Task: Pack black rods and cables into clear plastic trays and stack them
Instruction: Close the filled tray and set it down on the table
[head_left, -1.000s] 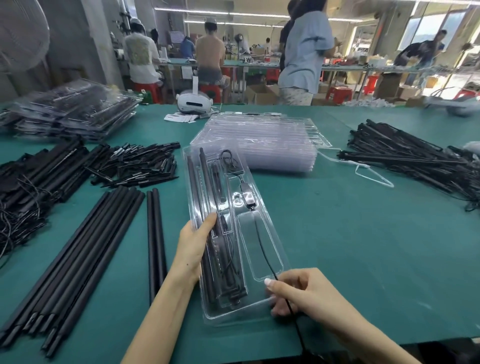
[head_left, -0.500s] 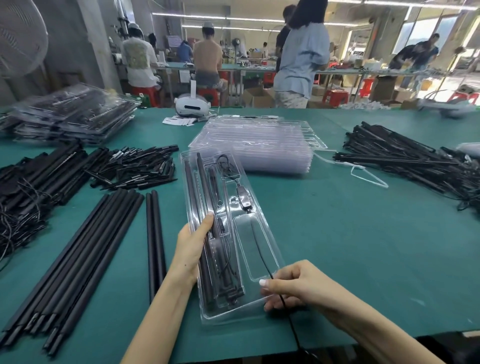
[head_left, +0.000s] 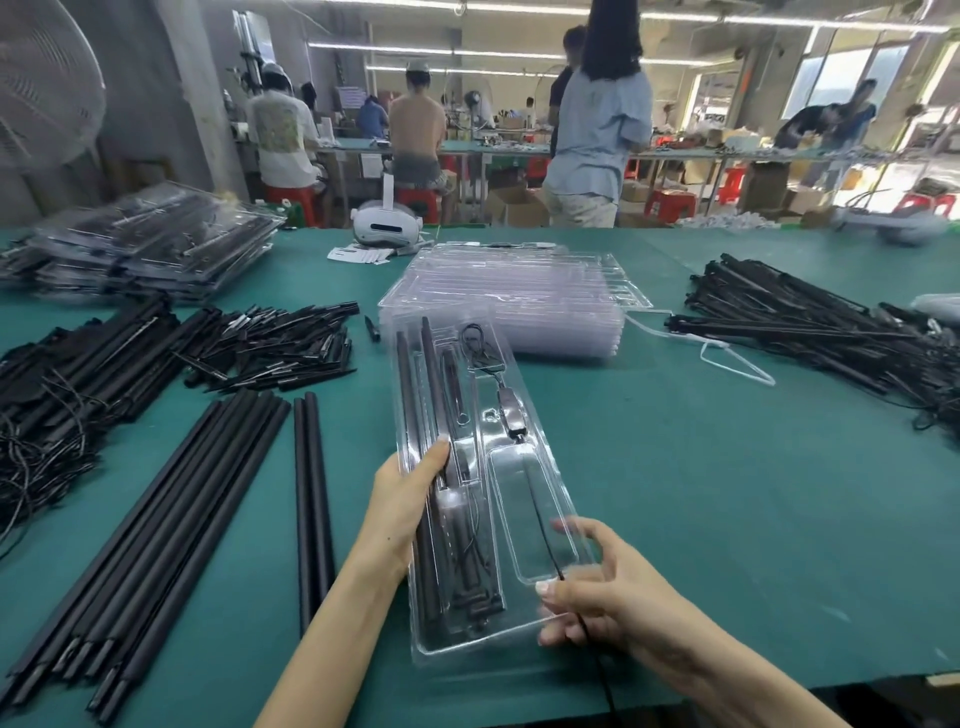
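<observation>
The long clear plastic blister tray (head_left: 470, 483) is lying lengthwise on the green work mat (head_left: 701, 493), running away from the person. The left hand (head_left: 402, 501) is gripping the tray's left rim, thumb lying over the thin black rods (head_left: 413, 395) seated in the channels just beyond the thumb tip; the remaining fingers are hidden beneath the tray. The right hand (head_left: 597, 592) is holding the near right corner, fingers curled, and is pinching a thin black cable (head_left: 537, 525) that is running from the fingertips up through the rectangular pocket to a small black inline module (head_left: 511, 415) further on. Whether the index finger is passing under or over the plastic is unclear, owing to blur.

Risk assessment: the cable's tail is trailing off the table edge behind the right palm; a snag there would be dragging the module out of its recess. Uneven lift between the two hands would be tilting the tray and spilling rods. A protruding cable would be preventing flush stacking on the filled tray pile (head_left: 140, 249) far beyond the left fingers.
</observation>
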